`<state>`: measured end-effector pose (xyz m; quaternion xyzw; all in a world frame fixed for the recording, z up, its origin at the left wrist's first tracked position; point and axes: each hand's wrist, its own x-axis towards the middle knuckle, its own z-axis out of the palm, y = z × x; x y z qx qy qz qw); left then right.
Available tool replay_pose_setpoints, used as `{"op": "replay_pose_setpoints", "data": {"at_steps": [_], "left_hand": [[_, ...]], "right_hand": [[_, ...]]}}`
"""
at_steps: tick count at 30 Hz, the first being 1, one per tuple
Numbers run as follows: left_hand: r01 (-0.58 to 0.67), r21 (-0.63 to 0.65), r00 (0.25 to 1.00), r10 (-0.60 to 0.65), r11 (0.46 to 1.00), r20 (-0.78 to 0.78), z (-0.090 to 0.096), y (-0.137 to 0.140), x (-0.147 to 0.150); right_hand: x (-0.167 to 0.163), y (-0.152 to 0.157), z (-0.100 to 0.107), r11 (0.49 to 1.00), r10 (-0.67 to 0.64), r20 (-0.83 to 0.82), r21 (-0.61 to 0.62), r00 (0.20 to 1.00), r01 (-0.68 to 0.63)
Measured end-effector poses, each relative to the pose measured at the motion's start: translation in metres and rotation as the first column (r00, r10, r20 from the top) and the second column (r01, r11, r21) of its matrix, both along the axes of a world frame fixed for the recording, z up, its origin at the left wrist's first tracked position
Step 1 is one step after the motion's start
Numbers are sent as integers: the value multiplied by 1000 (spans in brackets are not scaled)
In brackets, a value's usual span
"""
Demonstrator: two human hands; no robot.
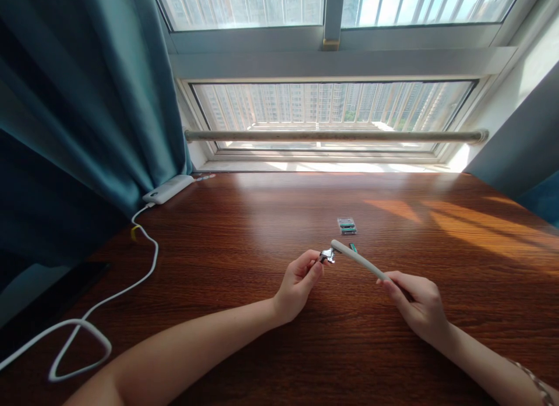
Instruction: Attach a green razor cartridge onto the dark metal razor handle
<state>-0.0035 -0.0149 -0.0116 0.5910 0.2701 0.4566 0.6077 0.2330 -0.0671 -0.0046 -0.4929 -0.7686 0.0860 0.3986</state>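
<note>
Pinched between the thumb and fingers of my left hand point(299, 283) is a small chrome and black piece point(327, 256), which looks like the head end of a razor. My right hand point(414, 304) grips a slim pale grey toothbrush-like stick point(360, 260) by its near end. The stick's rounded far tip is at the chrome piece; whether they touch, I cannot tell. Just behind the stick lies a small green and black razor cartridge point(353, 247), partly covered by it. Farther back sits a clear case point(347, 226) with green-striped cartridges.
A brown wooden table point(244, 231) spreads under both hands. At the left, a white power bank point(169, 189) with a white cable point(151, 266) rests by the blue curtain point(96, 91). A dark flat device point(56, 301) lies at the left edge. A window rail point(332, 136) runs behind.
</note>
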Motion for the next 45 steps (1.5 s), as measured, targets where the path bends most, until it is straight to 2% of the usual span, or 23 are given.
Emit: {"op": "replay_pose_setpoints", "data": {"at_steps": [2,7,11,16,21,25,30,34,39,43,45], "left_hand": [[-3,12,999,3,1000,-36,0,-1,-1],[-31,37,996,34,999,-88,2,-1,-2],[-46,68,989,55,997,-137,5,0,-3],[-60,113,986,76,992,-146,6,2,-4],[-86,178,974,120,980,-190,8,5,-5],[-103,240,961,158,965,-226,9,7,-6],[-130,330,937,224,935,-266,7,10,-5],[-178,356,911,290,918,-292,3,11,-3],[-238,380,877,366,894,-311,1,11,2],[-243,384,847,388,890,-363,5,12,4],[-260,383,839,404,886,-365,7,13,5]], "right_hand": [[0,0,0,1000,-31,-11,2,999,31],[1,0,-1,999,14,24,37,1000,-15],[2,1,-2,999,-50,0,5,999,50],[3,1,-1,1000,8,30,19,1000,-9],[3,2,0,998,-69,11,-7,998,69],[4,2,-1,999,10,34,42,999,-11],[8,4,-1,996,-93,18,15,995,93],[8,4,0,998,-36,50,56,998,33],[9,6,0,987,-145,85,81,986,138],[13,8,-4,987,-106,110,135,988,91],[14,8,-5,983,-130,131,149,983,111]]}}
